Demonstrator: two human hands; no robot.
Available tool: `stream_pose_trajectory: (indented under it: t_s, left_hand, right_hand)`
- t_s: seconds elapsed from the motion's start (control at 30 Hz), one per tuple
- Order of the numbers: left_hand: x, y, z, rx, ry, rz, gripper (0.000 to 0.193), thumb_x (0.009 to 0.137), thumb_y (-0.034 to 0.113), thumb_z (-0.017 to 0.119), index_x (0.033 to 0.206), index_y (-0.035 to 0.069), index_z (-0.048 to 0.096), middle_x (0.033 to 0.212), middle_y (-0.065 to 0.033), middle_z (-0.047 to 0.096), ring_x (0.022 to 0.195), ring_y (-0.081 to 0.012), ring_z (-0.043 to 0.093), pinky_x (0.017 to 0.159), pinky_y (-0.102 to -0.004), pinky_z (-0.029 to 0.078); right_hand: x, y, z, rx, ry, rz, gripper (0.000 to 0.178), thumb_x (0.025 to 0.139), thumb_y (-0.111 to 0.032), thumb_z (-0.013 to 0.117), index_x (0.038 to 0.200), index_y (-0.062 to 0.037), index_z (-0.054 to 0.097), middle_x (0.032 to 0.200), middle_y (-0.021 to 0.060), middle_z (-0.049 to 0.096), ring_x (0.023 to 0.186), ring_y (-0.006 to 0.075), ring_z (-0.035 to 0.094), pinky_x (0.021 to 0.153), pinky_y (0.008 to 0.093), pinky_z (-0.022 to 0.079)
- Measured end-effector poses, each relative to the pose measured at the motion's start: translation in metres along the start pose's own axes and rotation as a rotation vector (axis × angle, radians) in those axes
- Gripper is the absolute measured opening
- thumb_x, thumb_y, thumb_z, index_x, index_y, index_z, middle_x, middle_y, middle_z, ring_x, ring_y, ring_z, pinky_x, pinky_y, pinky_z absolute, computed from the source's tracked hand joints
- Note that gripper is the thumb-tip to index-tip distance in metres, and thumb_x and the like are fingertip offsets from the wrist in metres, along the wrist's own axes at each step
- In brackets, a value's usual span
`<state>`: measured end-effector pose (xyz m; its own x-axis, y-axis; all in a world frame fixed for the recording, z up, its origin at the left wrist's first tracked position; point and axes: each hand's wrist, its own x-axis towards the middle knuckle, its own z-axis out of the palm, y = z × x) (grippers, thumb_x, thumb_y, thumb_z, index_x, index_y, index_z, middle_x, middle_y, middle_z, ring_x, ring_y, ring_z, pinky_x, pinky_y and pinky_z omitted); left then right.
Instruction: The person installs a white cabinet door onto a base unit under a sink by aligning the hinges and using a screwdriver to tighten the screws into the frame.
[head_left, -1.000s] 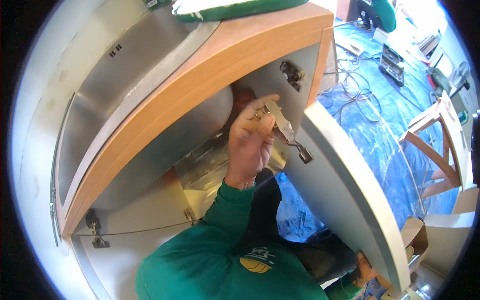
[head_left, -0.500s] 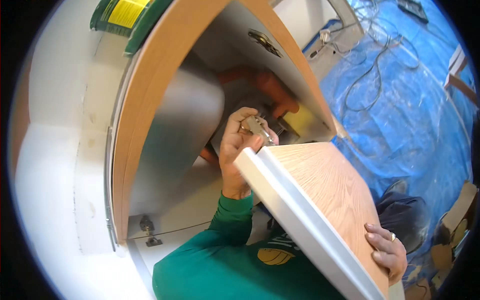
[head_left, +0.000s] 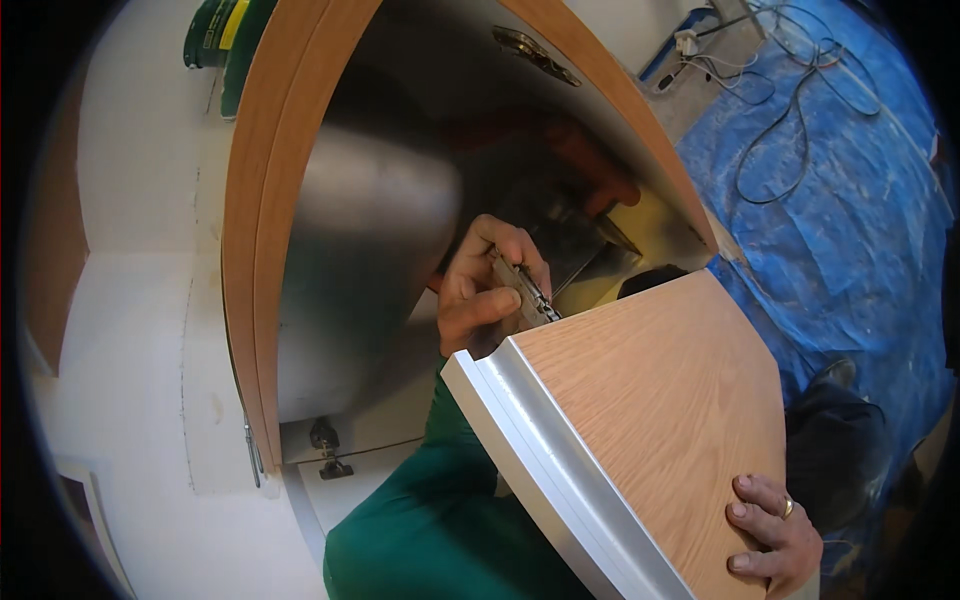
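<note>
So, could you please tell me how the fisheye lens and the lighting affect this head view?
Head view: the cabinet frame bows into an arc and the corners go black; inside the cabinet it is dim with a soft sheen, so the left hand on the hinge is shaded; the door panel and blue sheet are brightly lit.

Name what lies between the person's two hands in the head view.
The wood-grain cabinet door spans it: left hand grips the metal hinge at its top edge, right hand its lower corner.
</note>
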<state>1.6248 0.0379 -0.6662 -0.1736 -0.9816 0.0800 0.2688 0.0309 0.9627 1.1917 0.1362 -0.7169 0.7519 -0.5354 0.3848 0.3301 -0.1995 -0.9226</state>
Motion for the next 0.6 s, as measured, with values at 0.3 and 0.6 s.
stream_pose_trajectory:
  t_s: [0.3,0.6]
  left_hand:
    - [0.012,-0.003,-0.016,-0.128,-0.102,-0.041,0.046,0.07,0.0,0.078,0.1,0.009,0.044,0.084,-0.0188,0.061,0.056,-0.0177,0.06,0.048,-0.0265,0.049]
    - [0.016,-0.002,-0.036,-0.112,-0.124,-0.008,0.04,0.073,0.001,0.08,0.105,0.0,0.055,0.083,-0.017,0.06,0.053,-0.0194,0.061,0.044,-0.0286,0.049]
  right_hand:
    - [-0.003,0.005,0.0,-0.01,-0.011,-0.013,0.069,0.099,-0.065,0.047,0.155,-0.0238,0.045,0.163,0.0178,0.036,0.149,0.0456,0.033,0.118,0.0592,0.029]
    - [0.0,0.0,-0.005,0.023,-0.023,0.007,0.069,0.1,-0.066,0.043,0.153,-0.0232,0.046,0.163,0.0181,0.037,0.15,0.0439,0.032,0.119,0.0578,0.027]
